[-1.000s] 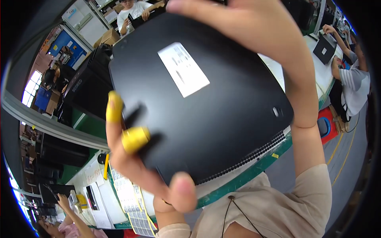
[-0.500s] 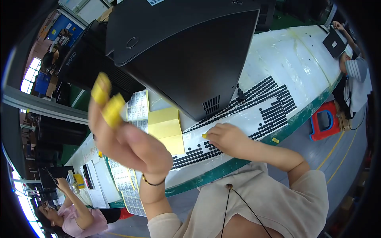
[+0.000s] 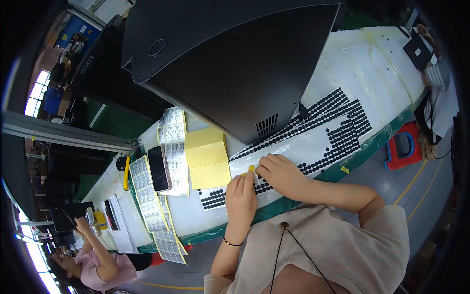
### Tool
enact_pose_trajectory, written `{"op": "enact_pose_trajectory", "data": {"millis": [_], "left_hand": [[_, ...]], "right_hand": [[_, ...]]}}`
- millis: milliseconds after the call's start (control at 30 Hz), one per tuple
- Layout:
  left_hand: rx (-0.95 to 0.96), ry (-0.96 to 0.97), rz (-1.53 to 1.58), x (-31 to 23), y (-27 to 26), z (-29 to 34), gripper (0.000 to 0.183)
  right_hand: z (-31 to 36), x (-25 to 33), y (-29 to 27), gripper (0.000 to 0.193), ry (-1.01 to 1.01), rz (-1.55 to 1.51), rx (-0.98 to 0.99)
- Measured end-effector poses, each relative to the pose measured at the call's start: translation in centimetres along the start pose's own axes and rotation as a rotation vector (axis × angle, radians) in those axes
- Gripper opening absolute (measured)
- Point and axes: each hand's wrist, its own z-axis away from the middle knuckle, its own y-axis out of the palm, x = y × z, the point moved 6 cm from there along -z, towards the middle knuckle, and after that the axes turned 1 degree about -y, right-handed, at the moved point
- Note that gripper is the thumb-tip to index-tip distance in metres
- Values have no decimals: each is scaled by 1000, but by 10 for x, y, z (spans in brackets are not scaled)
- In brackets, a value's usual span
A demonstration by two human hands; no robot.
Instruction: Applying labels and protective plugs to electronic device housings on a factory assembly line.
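Note:
My left hand (image 3: 241, 202), with yellow-wrapped fingertips, meets my right hand (image 3: 283, 177) over a white sheet (image 3: 293, 152) with rows of small black round dots (image 3: 345, 139). Both hands have their fingers drawn together at the tips, close to touching one another. Whatever is between them is too small or hidden to make out. Directly left of my hands lies a creased yellow paper (image 3: 208, 164). Behind the sheet rises a large black cabinet (image 3: 235, 73) with a slotted vent near its lower corner.
Label sheets (image 3: 175, 128) and a phone (image 3: 158, 169) lie left of the yellow paper, beside a yellow stick-shaped tool (image 3: 127, 174). A black plug (image 3: 303, 112) rests by the cabinet. A red stool (image 3: 405, 147) stands at right. Co-workers sit at both ends of the table.
My left hand has come down from its raised place at the left to the dotted sheet, beside my right hand. The phone, hidden before, now shows.

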Motion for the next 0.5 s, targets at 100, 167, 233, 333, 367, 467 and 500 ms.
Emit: {"op": "enact_pose_trajectory", "data": {"millis": [100,167,233,333,367,467,500], "left_hand": [[-1,-6,35,-1,4,-1,35],[39,-26,41,1,3,-8,40],[80,-45,46,4,4,-12,45],[95,-44,4,9,1,-16,47],[46,-43,-31,10,-6,-18,40],[-37,-69,-33,14,-26,-21,31],[-65,-108,-2,17,-32,-19,30]], "right_hand": [[0,-7,5,12,7,-80,-22],[0,-11,6,14,23,-139,-30],[1,-15,8,16,40,-199,-39],[1,-19,5,16,61,-263,-80],[0,-21,0,16,61,-306,-76],[-9,-30,-43,15,29,-393,-143],[-16,-31,-68,15,-5,-447,-206]]}}
